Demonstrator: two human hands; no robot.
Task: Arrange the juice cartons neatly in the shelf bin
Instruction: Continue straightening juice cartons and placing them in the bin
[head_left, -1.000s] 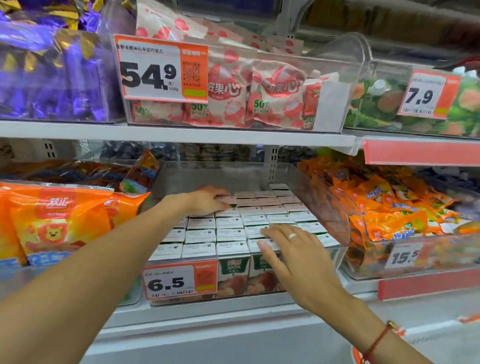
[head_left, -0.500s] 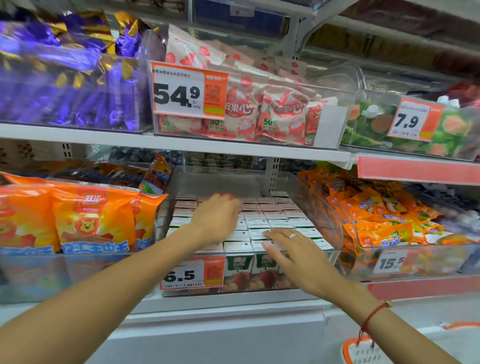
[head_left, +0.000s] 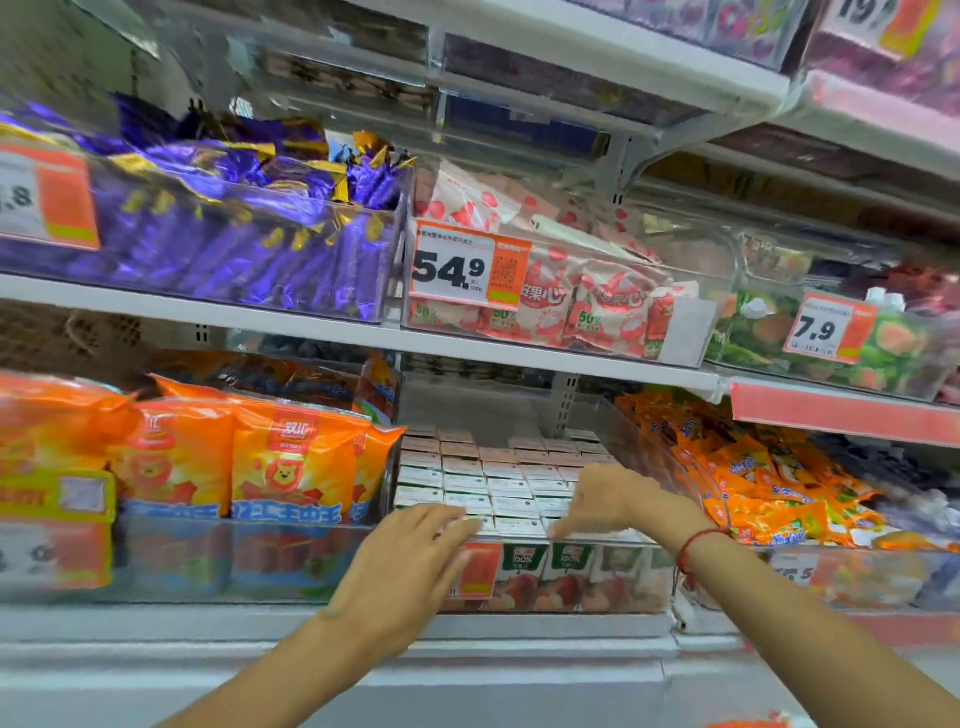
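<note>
Pressing on the front-row juice cartons (head_left: 511, 499) in the clear shelf bin (head_left: 623, 577): left hand (head_left: 402, 566) flat, fingers straight; right hand (head_left: 608, 501) fingers extended down onto the tops. Risk: an uneven push could tip or skew a carton and break the rows.

One head-worn wide-angle camera looked forward and slightly upward from close range at the white metal store shelves (head_left: 311, 317), its picture centred low on the clear plastic shelf bin (head_left: 644, 447).

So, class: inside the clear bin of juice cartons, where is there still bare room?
Free: behind the last row of juice cartons, up to the clear bin's back wall. Crowded: the front rows under the left hand and right hand.
</note>
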